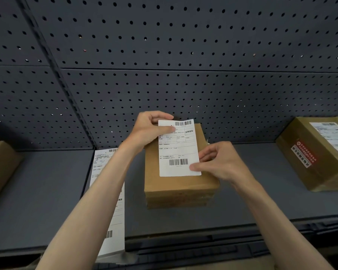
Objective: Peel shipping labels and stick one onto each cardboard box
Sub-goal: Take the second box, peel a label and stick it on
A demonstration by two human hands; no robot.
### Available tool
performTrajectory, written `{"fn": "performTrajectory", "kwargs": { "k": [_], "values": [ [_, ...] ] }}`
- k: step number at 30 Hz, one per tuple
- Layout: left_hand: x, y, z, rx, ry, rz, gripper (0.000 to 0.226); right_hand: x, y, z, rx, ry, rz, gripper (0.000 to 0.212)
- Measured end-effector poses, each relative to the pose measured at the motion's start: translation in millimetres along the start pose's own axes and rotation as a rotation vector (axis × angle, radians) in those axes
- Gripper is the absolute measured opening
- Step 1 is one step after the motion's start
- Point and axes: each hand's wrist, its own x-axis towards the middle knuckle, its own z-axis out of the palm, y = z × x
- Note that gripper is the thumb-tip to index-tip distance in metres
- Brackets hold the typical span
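On a dark grey shelf backed by perforated pegboard, a cardboard box sits centre; the left hand pinches the shipping label at its top, the right hand pinches its lower corner, over the box, label sheets left, a labelled box right

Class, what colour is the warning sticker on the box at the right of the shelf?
Red with white text, on the sticker; head view.

Probably a warehouse or stockroom packing station: dark metal shelving backed by perforated pegboard, taped cardboard parcels on it, and a strip of printed barcode shipping labels
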Motion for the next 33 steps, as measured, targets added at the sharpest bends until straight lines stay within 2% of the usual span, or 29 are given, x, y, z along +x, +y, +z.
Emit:
{"fn": "performTrajectory", "kwargs": {
  "k": [12,23,29,33],
  "values": [
    [1,-5,0,0.103,0.008,0.054,0.029,-4,4,7,-0.12,0.082,-0.079,0.027],
    [-3,-8,8,0.281,0.036,0.12,0.034,-4,16,7,-0.16,0.146,-0.113,0.042],
    [-8,-14,7,0.565,0.059,0.211,0.036,-5,19,9,-0.181,0.165,-0.133,0.045],
    [-10,-18,9,0.745,0.14,0.316,0.038,-5,19,10,-0.189,0.164,-0.14,0.048]
  ]
}}
